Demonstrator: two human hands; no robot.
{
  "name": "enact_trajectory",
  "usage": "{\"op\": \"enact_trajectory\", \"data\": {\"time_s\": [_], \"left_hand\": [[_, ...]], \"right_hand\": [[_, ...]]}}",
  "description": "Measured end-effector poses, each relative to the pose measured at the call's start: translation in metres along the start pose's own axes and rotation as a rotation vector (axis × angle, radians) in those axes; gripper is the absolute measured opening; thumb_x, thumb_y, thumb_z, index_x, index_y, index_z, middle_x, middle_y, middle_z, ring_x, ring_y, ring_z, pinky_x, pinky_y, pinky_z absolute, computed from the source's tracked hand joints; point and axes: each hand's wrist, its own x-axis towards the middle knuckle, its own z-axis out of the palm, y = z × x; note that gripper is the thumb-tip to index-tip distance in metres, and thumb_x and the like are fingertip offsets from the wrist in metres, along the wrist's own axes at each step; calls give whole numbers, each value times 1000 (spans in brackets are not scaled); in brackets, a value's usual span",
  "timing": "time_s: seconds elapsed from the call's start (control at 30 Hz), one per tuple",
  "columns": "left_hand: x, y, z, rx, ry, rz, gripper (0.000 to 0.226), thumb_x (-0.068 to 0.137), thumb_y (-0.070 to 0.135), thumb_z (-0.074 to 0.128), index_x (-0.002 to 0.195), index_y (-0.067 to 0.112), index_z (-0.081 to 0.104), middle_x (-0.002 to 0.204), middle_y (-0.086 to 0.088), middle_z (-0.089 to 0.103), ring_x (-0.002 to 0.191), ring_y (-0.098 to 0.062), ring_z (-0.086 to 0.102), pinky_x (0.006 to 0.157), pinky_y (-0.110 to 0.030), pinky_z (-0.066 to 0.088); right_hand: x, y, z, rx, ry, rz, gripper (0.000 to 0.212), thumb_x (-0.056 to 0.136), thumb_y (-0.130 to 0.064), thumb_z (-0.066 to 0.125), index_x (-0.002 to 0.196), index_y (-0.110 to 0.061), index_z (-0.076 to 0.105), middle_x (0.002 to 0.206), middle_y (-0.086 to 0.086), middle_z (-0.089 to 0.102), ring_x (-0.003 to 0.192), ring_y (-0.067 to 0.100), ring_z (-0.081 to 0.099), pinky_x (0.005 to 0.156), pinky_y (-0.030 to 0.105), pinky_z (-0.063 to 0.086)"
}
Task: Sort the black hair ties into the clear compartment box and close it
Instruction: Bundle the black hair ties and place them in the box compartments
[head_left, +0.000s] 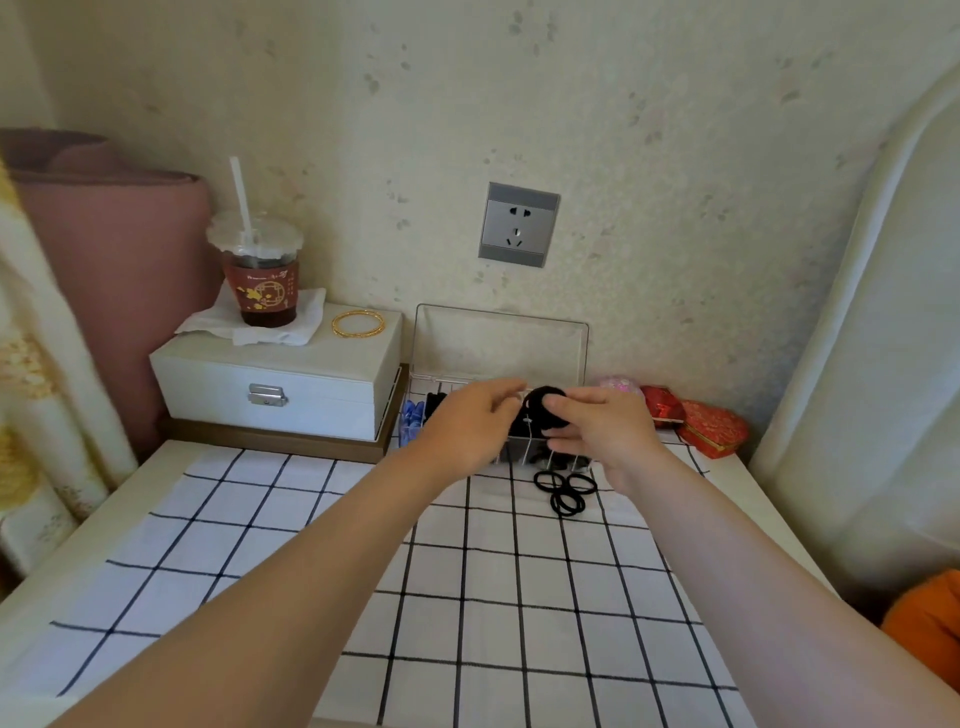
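- We see a pale desk (130, 499) set against the wall.
- A checked cloth (311, 545) covers most of it.
- On the cloth stands an open clear box (498, 338), with loose black ties (565, 491) just before it.
- A wooden tray (270, 441) lies back left and red boxes (711, 428) back right.

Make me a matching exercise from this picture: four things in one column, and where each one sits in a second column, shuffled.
Things
1. gold bangle
2. drink cup
3. loose hair ties
4. bundle of hair ties

Places
A. pinched in the right hand over the clear box
B. on the white jewellery box
C. on the checked cloth, in front of the clear box
D. on a white napkin

Pairs: 1-B, 2-D, 3-C, 4-A
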Motion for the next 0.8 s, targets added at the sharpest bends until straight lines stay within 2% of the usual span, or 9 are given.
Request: {"op": "enact_trajectory", "data": {"time_s": [0.1, 0.23, 0.3, 0.4, 0.47, 0.57, 0.67, 0.73, 0.8], "left_hand": [[18, -17, -8, 116, 57, -47, 42, 104, 17, 42, 145, 20, 45, 139, 0, 56, 127, -17, 52, 98, -20, 37], [35, -33, -9, 270, 50, -28, 44, 101, 15, 48, 145, 20, 47, 138, -3, 58, 127, -20, 52, 108, -32, 41], [44, -37, -7, 356, 57, 13, 45, 99, 20, 50, 144, 23, 48, 136, -1, 60, 127, -22, 51, 108, -39, 42], [54, -40, -3, 480, 60, 68, 46, 98, 26, 50, 144, 28, 47, 137, -1, 57, 129, -24, 43, 109, -41, 36], [58, -43, -1, 532, 59, 97, 46, 98, 29, 49, 144, 30, 46, 139, -1, 54, 131, -24, 38, 110, -40, 32], [61, -46, 3, 536, 52, 114, 44, 98, 32, 48, 143, 34, 47, 138, -1, 52, 130, -24, 35, 108, -39, 29], [60, -47, 6, 544, 38, 149, 41, 97, 37, 48, 139, 37, 51, 134, 1, 51, 128, -21, 33, 107, -38, 28], [59, -47, 7, 562, 19, 167, 40, 97, 41, 48, 137, 38, 52, 135, 2, 49, 130, -19, 31, 109, -38, 26], [57, -46, 7, 583, -7, 170, 41, 97, 46, 46, 137, 41, 51, 139, 3, 45, 132, -19, 29, 110, -38, 22]], "right_hand": [[18, -3, 5, -165, 136, -68, 30, 86, -19, 78, 113, -11, 69, 93, 8, 75, 71, 18, 74, 54, 25, 57], [38, 4, 12, -361, 234, -217, 4, 84, -26, 79, 84, -27, 76, 79, -10, 74, 71, 8, 68, 70, 27, 56], [46, 8, 15, -498, 243, -252, 8, 84, -29, 78, 77, -32, 74, 74, -17, 70, 73, 2, 66, 74, 28, 56], [55, 14, 17, -699, 275, -257, 20, 83, -35, 76, 66, -36, 66, 70, -15, 68, 75, 9, 68, 75, 32, 57], [61, 16, 20, -853, 285, -277, 14, 84, -38, 74, 72, -32, 72, 75, -9, 73, 76, 15, 69, 72, 35, 58], [67, 17, 25, -1084, 235, -291, 11, 86, -33, 71, 93, -30, 79, 90, -7, 76, 85, 18, 70, 73, 31, 57], [70, 16, 28, -1345, 131, -287, 14, 87, -26, 66, 92, -29, 78, 90, -2, 74, 85, 23, 68, 65, 28, 52], [74, 16, 25, -1359, 55, -264, 15, 86, -25, 63, 87, -27, 78, 82, 0, 71, 79, 23, 67, 64, 31, 55], [75, 14, 18, -1281, -47, -259, 14, 86, -25, 63, 83, -27, 76, 79, 0, 71, 81, 24, 67, 71, 38, 59]]}}
